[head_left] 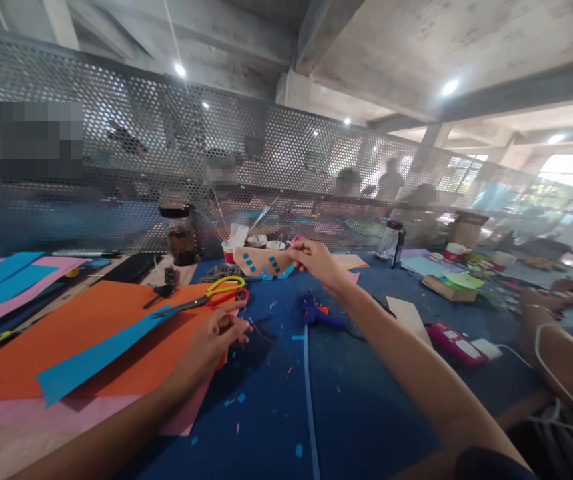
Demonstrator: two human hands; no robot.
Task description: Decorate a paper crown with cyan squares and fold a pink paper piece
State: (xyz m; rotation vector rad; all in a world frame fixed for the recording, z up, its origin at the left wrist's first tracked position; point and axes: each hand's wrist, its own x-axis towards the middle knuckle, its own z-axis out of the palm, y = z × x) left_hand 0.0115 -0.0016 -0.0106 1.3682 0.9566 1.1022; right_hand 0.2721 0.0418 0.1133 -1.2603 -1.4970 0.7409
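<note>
Pinched in my right hand (314, 261) is a curved tan paper piece (261, 261) with small blue squares on it, lifted in front of the paper cups. My left hand (226, 328) holds nothing; its fingers are bent and apart above the edge of the orange sheets. Just beyond that hand lie scissors (201, 300) with yellow and red handles, their blades over a blue paper strip (106, 353). The strip rests on large orange paper (76, 320). A blue glue gun (319, 313) lies below my right wrist.
A dark jar (179, 237) stands before the perforated metal screen (246, 147). At the right, a co-worker's hands (551, 300) are near a magenta box (456, 343) and a white cable. Blue paper scraps (241, 398) dot the blue table.
</note>
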